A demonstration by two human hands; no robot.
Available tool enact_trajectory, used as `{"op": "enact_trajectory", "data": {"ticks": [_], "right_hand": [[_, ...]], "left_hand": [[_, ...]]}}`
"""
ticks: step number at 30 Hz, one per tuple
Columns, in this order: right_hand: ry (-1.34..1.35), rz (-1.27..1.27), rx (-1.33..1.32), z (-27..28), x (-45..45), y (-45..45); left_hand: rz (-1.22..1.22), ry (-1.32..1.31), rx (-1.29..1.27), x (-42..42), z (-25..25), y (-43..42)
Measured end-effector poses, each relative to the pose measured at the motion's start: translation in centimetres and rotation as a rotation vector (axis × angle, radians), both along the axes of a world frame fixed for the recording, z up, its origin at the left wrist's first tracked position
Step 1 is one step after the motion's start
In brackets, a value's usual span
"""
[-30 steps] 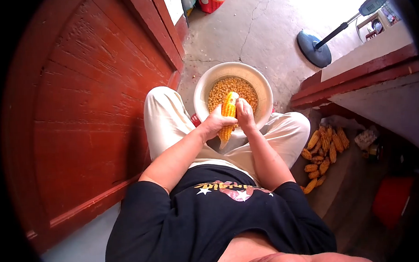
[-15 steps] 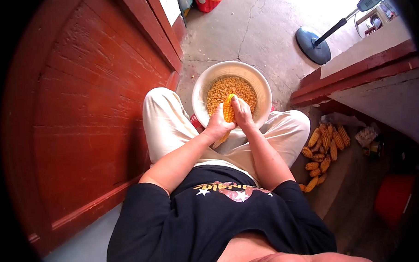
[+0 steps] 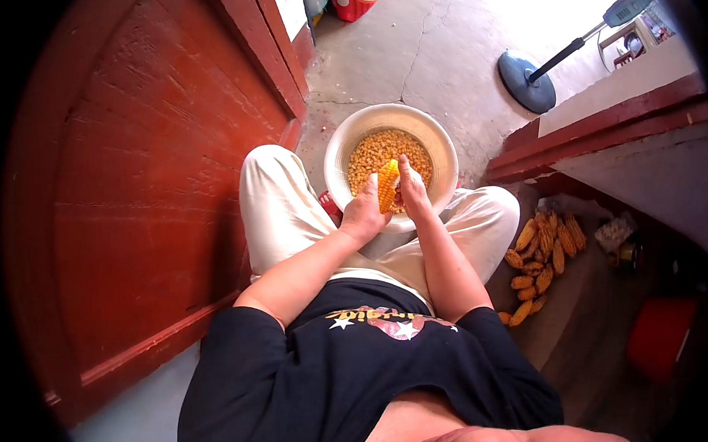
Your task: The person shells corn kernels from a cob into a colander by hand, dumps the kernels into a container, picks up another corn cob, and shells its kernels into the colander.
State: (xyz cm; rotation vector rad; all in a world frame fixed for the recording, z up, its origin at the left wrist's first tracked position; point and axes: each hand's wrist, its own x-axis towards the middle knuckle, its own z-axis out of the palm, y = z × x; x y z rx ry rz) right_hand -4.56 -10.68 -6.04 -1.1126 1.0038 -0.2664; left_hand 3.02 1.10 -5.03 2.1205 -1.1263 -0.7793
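Note:
A yellow corn cob (image 3: 387, 187) is held over a white basin (image 3: 336, 163) between my knees. My left hand (image 3: 364, 211) wraps round the cob from the left, its thumb lying along the side. On the right, my right hand (image 3: 414, 194) presses against the cob with its thumb pointing up; its fingers are partly hidden below. A paler patch shows on the cob's right side, close to that palm. Loose corn kernels (image 3: 389, 146) cover the bottom of the basin.
Several unshelled corn cobs (image 3: 544, 249) lie piled on the floor at my right, near a red container (image 3: 660, 336). A red wooden door (image 3: 158, 189) stands close on my left. Ahead are a fan's round base (image 3: 526, 82) and a red bag (image 3: 352, 4).
The cob has tilted and looks shorter, its lower end no longer showing below my hands. My right hand has turned, and its thumb now points up beside the cob.

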Motion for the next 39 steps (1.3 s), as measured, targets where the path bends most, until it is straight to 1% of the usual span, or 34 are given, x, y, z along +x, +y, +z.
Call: {"op": "enact_trajectory", "data": {"ticks": [1,2,4,5,6,7,9,10,11,12,13,14,15,16,17,18,19,20,22,23,24,26,27,28,30,31,32,33,34,35,36,38,39], "right_hand": [[-0.096,-0.014,-0.131,-1.0,0.3,0.2],[-0.097,-0.017,-0.128,-2.2,0.5,0.2],[-0.108,-0.056,-0.557,-3.9,0.7,0.0],[-0.057,-0.05,-0.672,-3.9,0.6,-0.1],[-0.059,-0.05,-0.672,-4.8,0.6,-0.2],[-0.05,-0.089,-0.802,-6.5,0.7,-0.5],[0.015,-0.127,-1.032,-7.3,0.5,-0.7],[0.015,-0.128,-1.032,-6.8,0.3,-0.5],[-0.087,-0.163,-0.685,-5.5,0.2,-0.2],[-0.184,-0.194,-0.339,-4.3,0.0,-0.1],[-0.183,-0.197,-0.34,-2.3,-0.2,-0.1],[-0.137,-0.166,-0.108,0.1,-0.5,-0.2],[-0.091,-0.132,0.125,1.1,-0.7,-0.2],[-0.09,-0.132,0.126,1.0,-0.5,0.0],[-0.021,-0.053,-0.227,0.6,-0.2,0.4],[0.048,0.029,-0.58,0.1,-0.1,0.5],[0.091,0.0,-0.674,-0.7,0.3,0.4],[0.091,0.001,-0.674,-1.3,0.1,0.2],[-0.05,-0.025,-0.54,-1.7,-0.2,-0.1],[-0.114,-0.077,-0.578,-2.7,0.0,-0.3],[-0.118,-0.073,-0.581,-3.1,0.1,-0.4],[-0.257,-0.141,-0.449,-3.4,0.3,-0.2],[-0.331,-0.136,-0.353,-3.5,0.3,-0.2],[-0.331,-0.135,-0.354,-2.4,0.0,-0.2],[-0.191,-0.038,0.042,0.5,-0.7,-0.2],[-0.117,-0.033,-0.011,-0.1,-0.5,-0.2],[-0.107,-0.051,-0.085,-1.4,0.0,-0.1],[-0.139,-0.094,-0.311,-3.2,0.4,-0.1],[-0.17,-0.137,-0.537,-3.3,0.8,0.2],[-0.17,-0.139,-0.535,-3.1,0.7,0.1],[-0.168,-0.14,-0.545,-2.9,0.5,0.0],[-0.168,-0.143,-0.554,-2.3,0.4,0.0],[-0.127,-0.173,-0.61,-2.4,0.3,-0.1]], "left_hand": [[-0.025,-0.023,-0.023,-0.3,-0.1,0.1],[-0.028,-0.024,-0.021,-0.5,-0.2,0.1],[0.009,0.043,-0.063,-0.7,-0.3,-0.1],[0.009,0.042,-0.062,-0.8,0.0,-0.2],[0.023,0.092,-0.042,-0.7,0.3,-0.2],[0.035,0.141,-0.022,-0.7,0.7,-0.3],[0.047,0.173,-0.033,-0.6,0.9,-0.4],[0.06,0.206,-0.045,-0.6,1.0,-0.4],[0.058,0.205,-0.046,-0.4,0.8,-0.3],[0.044,0.12,-0.08,-0.3,0.3,-0.2],[0.03,0.036,-0.113,-0.3,-0.1,0.0],[0.028,0.037,-0.113,-0.3,-0.5,0.1],[0.017,-0.054,-0.169,-0.4,-1.0,0.2],[0.008,-0.145,-0.225,-0.4,-0.4,0.3],[0.008,-0.144,-0.224,-0.5,0.1,0.2],[0.026,-0.004,-0.135,-0.7,0.8,0.1],[0.045,0.135,-0.045,-0.8,1.4,-0.1],[0.046,0.136,-0.044,-0.8,1.3,-0.2],[0.095,0.601,-0.193,-0.5,0.8,-0.3],[0.119,0.832,-0.273,-0.3,0.7,-0.5],[0.121,0.829,-0.279,-0.2,0.7,-0.6],[0.156,0.893,-0.243,-0.2,1.1,-0.4],[0.132,0.75,-0.303,-0.3,0.2,-0.3],[0.133,0.75,-0.304,-0.1,0.8,-0.3],[0.009,0.115,0.117,0.3,2.5,0.0],[-0.04,-0.068,0.061,0.1,1.0,0.3],[-0.044,-0.067,0.062,-0.3,0.6,0.5],[-0.053,-0.099,0.036,-0.7,0.2,0.6],[-0.062,-0.132,0.01,-0.9,0.3,0.6],[-0.057,-0.074,-0.032,-0.9,0.4,0.5],[-0.058,-0.076,-0.031,-0.9,0.5,0.3],[-0.016,0.037,0.036,-0.9,1.1,-0.1],[-0.017,0.036,0.036,-1.0,0.5,-0.2]]}}
